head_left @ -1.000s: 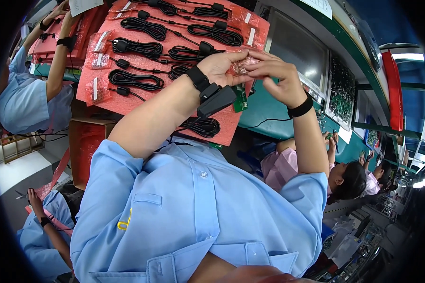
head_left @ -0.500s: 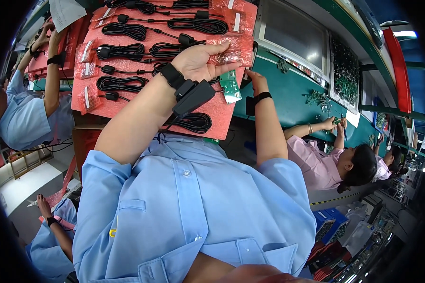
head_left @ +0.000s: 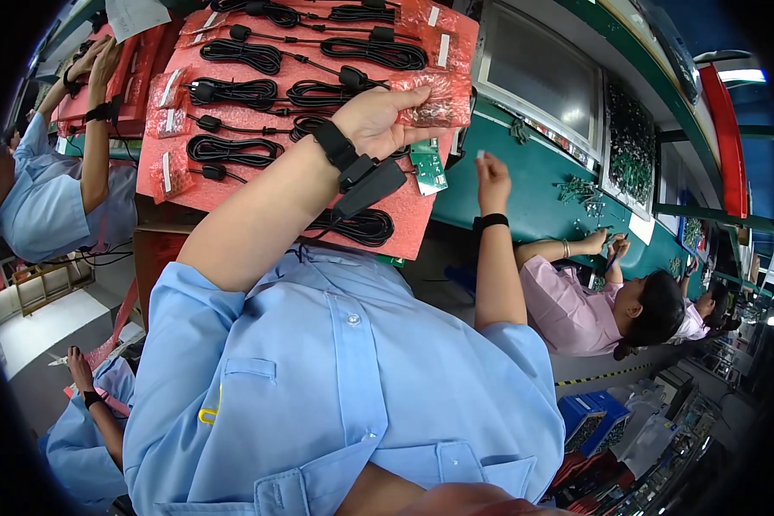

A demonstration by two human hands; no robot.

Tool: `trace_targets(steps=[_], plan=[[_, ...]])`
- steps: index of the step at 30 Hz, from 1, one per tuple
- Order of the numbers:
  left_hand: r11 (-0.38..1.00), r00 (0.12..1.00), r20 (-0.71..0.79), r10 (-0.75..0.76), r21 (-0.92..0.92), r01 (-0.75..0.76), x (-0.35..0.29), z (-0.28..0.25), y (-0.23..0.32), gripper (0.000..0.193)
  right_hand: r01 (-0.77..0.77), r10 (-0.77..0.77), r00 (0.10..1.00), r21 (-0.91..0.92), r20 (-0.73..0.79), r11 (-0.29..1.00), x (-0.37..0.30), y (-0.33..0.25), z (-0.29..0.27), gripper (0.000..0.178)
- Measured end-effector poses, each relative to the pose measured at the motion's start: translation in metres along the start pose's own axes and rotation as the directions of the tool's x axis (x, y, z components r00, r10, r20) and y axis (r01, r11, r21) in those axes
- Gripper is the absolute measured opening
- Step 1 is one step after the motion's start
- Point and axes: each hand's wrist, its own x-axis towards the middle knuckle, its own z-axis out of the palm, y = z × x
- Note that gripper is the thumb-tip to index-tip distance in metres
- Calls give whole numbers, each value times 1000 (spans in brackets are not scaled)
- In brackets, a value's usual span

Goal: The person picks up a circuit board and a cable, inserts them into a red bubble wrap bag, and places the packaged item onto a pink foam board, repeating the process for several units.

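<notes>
My left hand (head_left: 377,122) is closed around the near edge of a pink bubble-wrap bag (head_left: 443,101), thumb on top, above a pink foam sheet (head_left: 165,64). What lies inside the bag is hard to make out. Just below the bag, a green circuit board (head_left: 428,166) rests near the foam's right edge. To the right, my right hand (head_left: 492,179) is raised over the green bench with its fingertips pinched together on a small white piece (head_left: 480,154). Several coiled black cables (head_left: 232,150) and pink bags with white strips (head_left: 170,174) lie in rows on the foam.
The green bench (head_left: 525,189) runs along the right, with a framed panel (head_left: 540,73) and a tray of small green parts (head_left: 629,142) on it. A co-worker in pink (head_left: 576,297) sits to the right. Co-workers in light blue (head_left: 52,206) work at the left.
My right hand has moved away from the bag to the right, and its fingers have gone from stretched out to pinched on a white piece. My left hand still holds the bag.
</notes>
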Motion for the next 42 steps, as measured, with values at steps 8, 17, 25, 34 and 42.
trace_targets(steps=[8,17,25,34,42], plan=[[976,977,-3,212,49,-212,7,-8,-17,19,60,-129,983,432,132,900,18,-264,-9,30],[973,973,-14,232,16,-232,-3,-8,-18,16,121,3,963,-442,271,889,23,-289,13,68],[993,994,19,106,-46,-105,-3,-17,-10,16,816,-600,565,-491,566,306,43,-269,-8,76],[994,995,18,101,47,-101,-14,-10,-13,18,647,-377,568,-114,732,754,61,-280,-20,67],[924,897,226,379,-43,-379,-48,26,-35,13,228,-151,678,-10,719,974,62,-296,-22,51]])
